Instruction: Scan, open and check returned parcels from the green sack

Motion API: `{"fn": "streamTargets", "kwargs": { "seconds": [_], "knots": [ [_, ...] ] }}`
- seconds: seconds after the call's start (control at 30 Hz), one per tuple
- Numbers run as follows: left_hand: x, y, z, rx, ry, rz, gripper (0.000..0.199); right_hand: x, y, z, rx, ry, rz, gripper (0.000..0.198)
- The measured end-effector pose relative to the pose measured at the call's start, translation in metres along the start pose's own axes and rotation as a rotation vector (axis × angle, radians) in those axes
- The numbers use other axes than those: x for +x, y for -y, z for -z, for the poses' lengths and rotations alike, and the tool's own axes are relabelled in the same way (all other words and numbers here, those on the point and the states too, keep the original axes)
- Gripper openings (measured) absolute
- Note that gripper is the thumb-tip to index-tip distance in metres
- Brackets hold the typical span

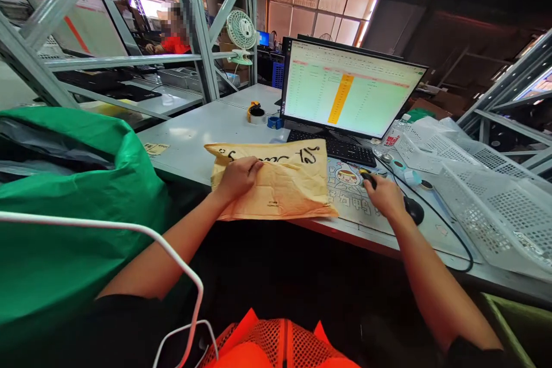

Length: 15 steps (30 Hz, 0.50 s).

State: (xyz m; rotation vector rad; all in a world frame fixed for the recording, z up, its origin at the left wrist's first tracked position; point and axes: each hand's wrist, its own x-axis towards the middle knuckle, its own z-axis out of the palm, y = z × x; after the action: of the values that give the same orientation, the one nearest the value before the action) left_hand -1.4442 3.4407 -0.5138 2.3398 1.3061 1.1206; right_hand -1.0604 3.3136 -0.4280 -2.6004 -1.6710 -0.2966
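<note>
My left hand [240, 179] is closed on a tan mailing bag [288, 184], gripping it near its left part. Black handwriting runs along the bag's far edge, and its near edge reaches past the front of the desk. To the right, my right hand [386, 195] is closed around a small black and yellow utility knife [368, 177]; its blade cannot be made out. Below that hand lies a desk mat [351, 201] printed with a cartoon face and characters. A black mouse [414, 210] sits just right of my right wrist.
A monitor [351, 89] showing a spreadsheet stands behind a black keyboard [345, 148]. Tape rolls [257, 114] lie left of it. White perforated baskets [495, 207] crowd the right side. A green sack [86, 230] stands at left, near a grey metal frame [190, 23]. Beyond sits another person [176, 40].
</note>
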Motion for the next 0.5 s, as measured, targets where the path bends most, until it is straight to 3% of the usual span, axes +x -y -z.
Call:
{"fn": "streamTargets", "kwargs": {
  "seconds": [0.07, 0.17, 0.3, 0.4, 0.5],
  "knots": [
    [0.005, 0.005, 0.01, 0.09, 0.149, 0.059, 0.035, 0.0, -0.013, -0.018, 0.01, 0.063, -0.006, 0.052],
    [0.026, -0.004, 0.02, 0.233, 0.393, 0.12, 0.043, -0.008, -0.006, -0.044, 0.002, 0.144, 0.041, 0.053],
    [0.065, -0.021, 0.018, 0.243, 0.612, 0.114, 0.06, -0.008, 0.02, -0.046, -0.081, 0.107, 0.058, 0.049],
    [0.086, -0.024, 0.0, 0.175, 0.652, 0.06, 0.05, -0.001, 0.054, -0.024, 0.078, -0.02, 0.203, 0.046],
    [0.094, -0.023, -0.021, 0.107, 0.583, 0.039, 0.035, -0.003, 0.113, -0.009, 0.282, -0.044, 0.44, 0.045]
  ]
}}
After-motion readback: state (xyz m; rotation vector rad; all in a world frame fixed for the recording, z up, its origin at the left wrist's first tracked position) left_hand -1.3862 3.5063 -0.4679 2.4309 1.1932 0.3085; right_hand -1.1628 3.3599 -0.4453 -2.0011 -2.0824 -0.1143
